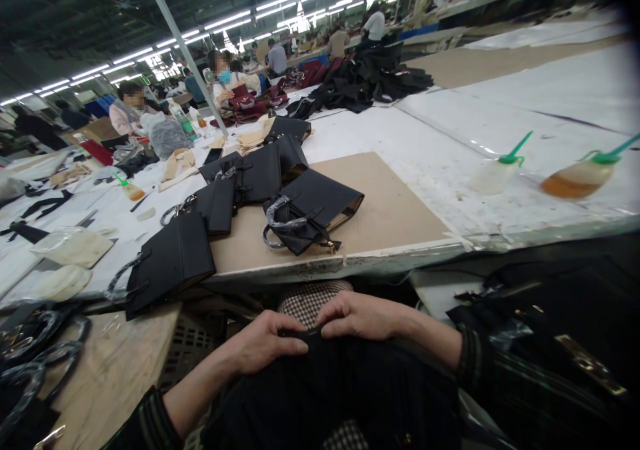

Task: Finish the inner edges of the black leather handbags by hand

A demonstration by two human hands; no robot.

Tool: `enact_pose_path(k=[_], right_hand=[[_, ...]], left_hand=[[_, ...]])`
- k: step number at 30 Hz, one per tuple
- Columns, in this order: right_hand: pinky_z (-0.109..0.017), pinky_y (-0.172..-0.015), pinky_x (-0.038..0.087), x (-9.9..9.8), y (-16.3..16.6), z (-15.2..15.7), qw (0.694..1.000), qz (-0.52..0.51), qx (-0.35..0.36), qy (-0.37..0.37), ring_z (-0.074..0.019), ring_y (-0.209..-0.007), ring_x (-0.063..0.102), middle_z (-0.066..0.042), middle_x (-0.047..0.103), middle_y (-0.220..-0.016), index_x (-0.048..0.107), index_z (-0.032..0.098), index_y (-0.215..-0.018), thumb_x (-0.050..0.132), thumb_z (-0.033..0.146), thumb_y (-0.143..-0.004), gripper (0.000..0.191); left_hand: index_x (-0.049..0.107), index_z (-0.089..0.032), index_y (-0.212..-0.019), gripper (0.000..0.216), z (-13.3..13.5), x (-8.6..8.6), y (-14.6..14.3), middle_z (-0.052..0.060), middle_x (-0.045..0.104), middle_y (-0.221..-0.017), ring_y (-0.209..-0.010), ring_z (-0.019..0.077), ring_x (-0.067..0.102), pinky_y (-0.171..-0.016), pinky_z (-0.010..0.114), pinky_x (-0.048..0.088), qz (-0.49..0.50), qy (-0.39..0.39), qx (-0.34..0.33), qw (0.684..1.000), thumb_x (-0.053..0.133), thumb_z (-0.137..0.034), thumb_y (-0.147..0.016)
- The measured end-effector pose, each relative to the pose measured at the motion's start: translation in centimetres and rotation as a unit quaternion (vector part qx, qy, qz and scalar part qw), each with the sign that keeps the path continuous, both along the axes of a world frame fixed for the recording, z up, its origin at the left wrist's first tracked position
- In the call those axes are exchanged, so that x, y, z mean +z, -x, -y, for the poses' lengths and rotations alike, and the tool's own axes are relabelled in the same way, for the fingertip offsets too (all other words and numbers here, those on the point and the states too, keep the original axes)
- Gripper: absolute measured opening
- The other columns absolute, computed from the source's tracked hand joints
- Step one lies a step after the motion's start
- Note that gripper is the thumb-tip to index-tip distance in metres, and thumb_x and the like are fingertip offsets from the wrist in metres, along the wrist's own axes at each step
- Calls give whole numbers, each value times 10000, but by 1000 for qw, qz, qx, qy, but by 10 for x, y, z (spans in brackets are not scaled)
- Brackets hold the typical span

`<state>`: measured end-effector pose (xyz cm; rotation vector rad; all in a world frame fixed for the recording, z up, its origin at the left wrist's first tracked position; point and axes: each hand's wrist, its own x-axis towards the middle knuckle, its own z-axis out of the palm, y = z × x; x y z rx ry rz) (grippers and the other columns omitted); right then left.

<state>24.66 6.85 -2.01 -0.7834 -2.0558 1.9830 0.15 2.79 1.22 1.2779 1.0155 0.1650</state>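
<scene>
One head camera, looking forward and down from the seated person.

The view is very near to the left hand [265, 343] and the right hand [360, 315] at the bottom edge, just under the front edge of the worktop [395, 203]. It faces across this worktop into the long hall, tilted, with far workers small at the top. There is no second view.

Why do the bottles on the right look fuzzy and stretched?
Head view: the wide lens stretches and blurs the edges, so the bottles smear; the corner above them goes dark; ceiling lights glare white; the bag mid-table stays sharp; both hands are clear.
</scene>
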Motion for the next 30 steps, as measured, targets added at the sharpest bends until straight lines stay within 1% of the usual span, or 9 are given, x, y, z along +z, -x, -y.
enact_pose_path(k=[6, 8, 12, 13, 15, 18, 22, 26, 30], right_hand=[[-226, -672, 418, -11, 1, -3, 992, -33, -14, 121, -126, -676, 524, 6, 664, -767, 770, 135, -958, 720, 326, -756, 282], [-222, -665, 415, -15, 2, -3, 989, -38, -20, 140, -121, -668, 524, 5, 665, -763, 768, 133, -939, 741, 318, -734, 278], [-206, -601, 388, -19, 0, -4, 995, -21, -12, 100, -110, -641, 503, 5, 648, -741, 749, 122, -951, 722, 325, -760, 280], [-203, -585, 379, -18, -1, -4, 996, -11, -10, 82, -109, -636, 498, 5, 645, -740, 744, 121, -961, 709, 330, -775, 282], [-197, -558, 361, -15, -2, -3, 998, 6, -16, 53, -104, -621, 481, 7, 633, -725, 740, 117, -956, 680, 331, -800, 271], [-193, -540, 344, -8, -1, 1, 999, 18, -24, 22, -96, -604, 455, 16, 610, -702, 740, 113, -913, 640, 305, -823, 235], [-197, -518, 316, -1, 2, 6, 999, 30, -24, -24, -90, -579, 407, 38, 543, -648, 743, 113, -892, 597, 282, -840, 229], [-204, -498, 286, 2, 4, 11, 997, 39, -29, -60, -87, -559, 366, 55, 471, -605, 745, 114, -869, 585, 269, -840, 225], [-206, -488, 276, 2, 3, 15, 997, 27, -28, -63, -88, -554, 357, 57, 456, -601, 745, 114, -863, 578, 274, -846, 232]], left_hand=[[755, -153, -856, 159, -9, -13, -2, -12, 621, -786, -766, 137, 513, -700, 219, 386, 29, -57, -20, 998, 725, -271, -754], [756, -151, -853, 171, -10, -19, -2, -15, 616, -772, -762, 134, 508, -702, 217, 383, 37, -57, -25, 997, 749, -272, -733], [738, -153, -932, 236, -8, -19, -3, -17, 619, -765, -690, 119, 499, -634, 210, 378, 18, -31, -36, 999, 705, -339, -791], [731, -160, -950, 243, -7, -16, -4, -16, 629, -775, -689, 119, 508, -626, 207, 376, 3, -50, -46, 998, 683, -355, -813], [725, -180, -957, 235, -5, -6, -7, -16, 648, -787, -705, 126, 535, -623, 205, 370, -50, -132, -75, 987, 655, -372, -841], [716, -211, -966, 217, -4, 9, -13, -15, 667, -771, -695, 135, 571, -607, 214, 351, -147, -270, -125, 943, 598, -376, -888], [691, -206, -891, 238, 2, 17, -21, 19, 703, -790, -694, 163, 617, -598, 247, 331, -243, -389, -189, 868, 503, -343, -940], [651, -195, -813, 253, 10, 15, -26, 41, 704, -753, -653, 183, 622, -559, 277, 277, -319, -450, -229, 802, 475, -328, -936], [623, -190, -799, 258, 13, 14, -28, 35, 687, -742, -617, 160, 578, -550, 279, 238, -324, -474, -243, 781, 439, -305, -937]])
